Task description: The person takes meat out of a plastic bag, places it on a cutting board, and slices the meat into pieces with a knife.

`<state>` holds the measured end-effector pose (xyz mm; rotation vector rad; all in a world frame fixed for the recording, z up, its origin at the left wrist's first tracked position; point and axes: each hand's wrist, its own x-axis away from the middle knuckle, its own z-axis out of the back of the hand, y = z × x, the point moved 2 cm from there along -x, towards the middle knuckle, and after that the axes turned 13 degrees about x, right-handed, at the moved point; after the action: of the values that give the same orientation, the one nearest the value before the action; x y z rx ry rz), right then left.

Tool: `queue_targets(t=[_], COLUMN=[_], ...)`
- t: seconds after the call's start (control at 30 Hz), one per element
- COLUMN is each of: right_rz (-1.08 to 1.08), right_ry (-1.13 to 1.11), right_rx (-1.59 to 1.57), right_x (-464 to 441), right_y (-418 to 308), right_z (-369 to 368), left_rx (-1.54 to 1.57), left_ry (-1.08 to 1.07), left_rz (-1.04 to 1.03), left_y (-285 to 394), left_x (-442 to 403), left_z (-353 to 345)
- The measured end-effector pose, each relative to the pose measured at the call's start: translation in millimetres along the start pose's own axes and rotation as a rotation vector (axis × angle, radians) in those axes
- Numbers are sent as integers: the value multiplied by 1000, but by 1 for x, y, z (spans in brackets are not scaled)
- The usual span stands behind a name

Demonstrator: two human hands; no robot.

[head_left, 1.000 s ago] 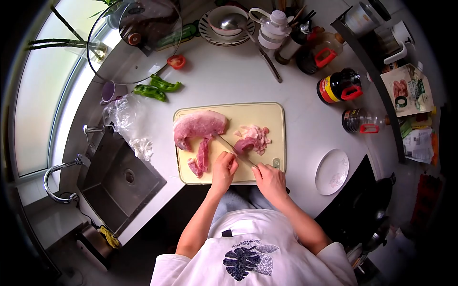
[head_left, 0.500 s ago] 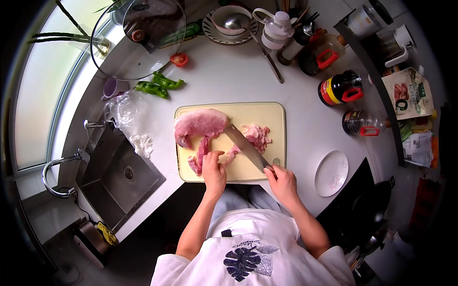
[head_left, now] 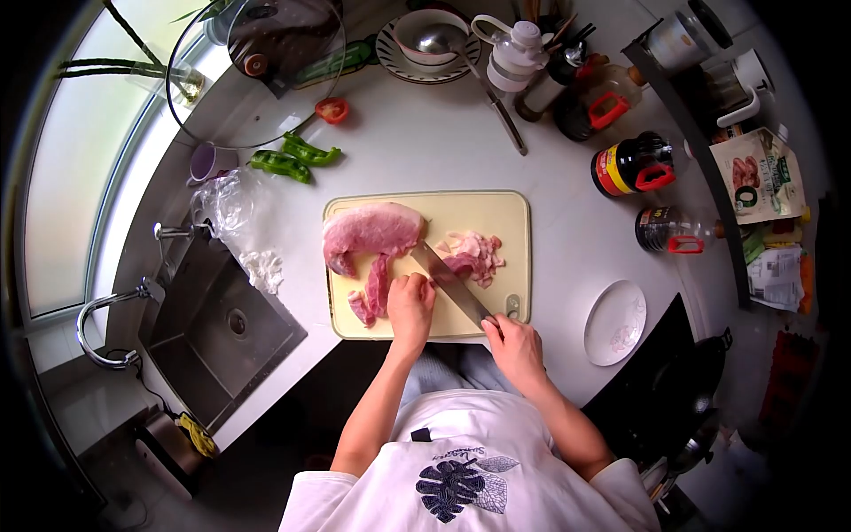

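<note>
A cream cutting board [head_left: 479, 206] lies at the counter's front edge. My right hand [head_left: 517, 348] is closed round the handle of a kitchen knife [head_left: 454, 285], its blade slanting up and left across the board. Close to the blade's left side, my left hand [head_left: 412, 309] has its fingers curled down on a strip of meat, mostly hidden under them. A large piece of raw meat [head_left: 372, 232] rests at the upper left of the board. Below it are loose meat strips [head_left: 376, 288]. Right of the blade sits a pile of sliced meat [head_left: 477, 254].
Left is a sink [head_left: 232, 355] with a plastic bag [head_left: 238, 208] beside it. Green peppers [head_left: 284, 165], a tomato half [head_left: 332, 111] and a glass lid [head_left: 257, 142] lie behind. Sauce bottles [head_left: 629, 166] and a white plate [head_left: 616, 324] stand right. A bowl with a ladle [head_left: 436, 43] is at the back.
My left hand has shifted right, from the loose strips to the small strip beside the blade, and its fingers have curled. The knife and my right hand have moved slightly left and down.
</note>
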<state>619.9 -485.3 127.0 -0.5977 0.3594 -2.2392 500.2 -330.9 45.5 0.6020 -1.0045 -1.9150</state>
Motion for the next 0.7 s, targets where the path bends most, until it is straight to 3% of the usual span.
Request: queue_targets(t=[0.13,0.7], right_rz=[-20,-5], right_ry=[-16,-95], right_rx=[-70,0], right_x=[-6,-6], right_y=[-6,-9], right_z=[-3,-6], left_rx=[165,95], left_ry=[8,-51], left_rz=[111,31], left_y=[-2,-2], left_x=[1,15], left_z=[5,8])
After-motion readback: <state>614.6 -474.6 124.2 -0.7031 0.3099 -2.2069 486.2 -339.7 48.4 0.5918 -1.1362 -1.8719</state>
